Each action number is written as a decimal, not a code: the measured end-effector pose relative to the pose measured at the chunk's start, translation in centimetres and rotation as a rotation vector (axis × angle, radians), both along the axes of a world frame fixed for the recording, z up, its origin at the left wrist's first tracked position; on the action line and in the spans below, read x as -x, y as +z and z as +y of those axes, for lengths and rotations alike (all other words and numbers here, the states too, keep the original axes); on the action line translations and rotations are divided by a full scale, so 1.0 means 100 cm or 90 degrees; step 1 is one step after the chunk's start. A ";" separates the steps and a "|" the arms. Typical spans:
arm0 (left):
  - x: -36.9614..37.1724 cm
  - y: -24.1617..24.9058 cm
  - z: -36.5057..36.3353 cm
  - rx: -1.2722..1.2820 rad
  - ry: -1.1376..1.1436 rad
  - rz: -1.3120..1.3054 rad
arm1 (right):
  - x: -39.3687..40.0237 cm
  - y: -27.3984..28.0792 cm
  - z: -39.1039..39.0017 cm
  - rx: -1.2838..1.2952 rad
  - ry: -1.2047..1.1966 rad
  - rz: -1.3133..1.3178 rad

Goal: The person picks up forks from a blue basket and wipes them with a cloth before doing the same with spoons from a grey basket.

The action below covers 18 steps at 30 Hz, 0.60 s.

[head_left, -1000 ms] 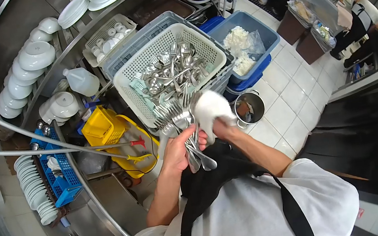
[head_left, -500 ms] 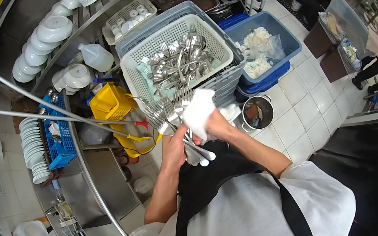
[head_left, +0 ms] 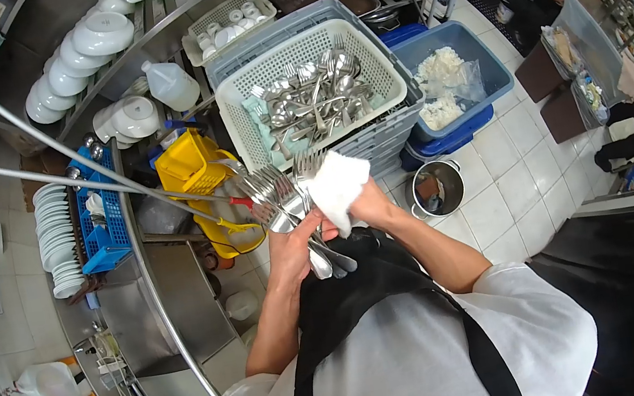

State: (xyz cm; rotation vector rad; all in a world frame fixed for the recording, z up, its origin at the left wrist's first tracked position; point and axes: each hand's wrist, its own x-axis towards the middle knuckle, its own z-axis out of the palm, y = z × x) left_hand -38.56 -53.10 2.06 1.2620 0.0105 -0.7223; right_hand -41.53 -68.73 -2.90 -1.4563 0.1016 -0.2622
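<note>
My left hand (head_left: pixel 292 250) is closed around a bunch of forks (head_left: pixel 273 192), tines pointing away from me and handles sticking out below toward my apron. A white cloth (head_left: pixel 340 186) is in my right hand (head_left: pixel 368 205), pressed against the forks at the right side of the bunch. Part of my right fingers is hidden beneath the cloth. Just beyond my hands, a pale perforated basket (head_left: pixel 235 101) holds a heap of spoons and forks (head_left: pixel 313 95) on a light green cloth. This basket rests on stacked grey crates (head_left: pixel 381 134).
To the right stand a blue tub (head_left: pixel 492 71) with white contents and a steel pot (head_left: pixel 456 184) on the tiled floor. Yellow buckets (head_left: pixel 184 169) and a blue rack (head_left: pixel 100 232) are at left. White bowls (head_left: pixel 102 35) line a shelf. Two other people work at far right.
The view has shifted slightly, so surroundings sit a little further right. My right hand and the cloth have moved slightly against the forks; my left hand keeps its hold.
</note>
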 end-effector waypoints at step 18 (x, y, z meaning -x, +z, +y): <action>-0.032 -0.018 0.066 0.009 -0.021 0.073 | -0.015 0.020 0.099 -0.410 -0.203 0.174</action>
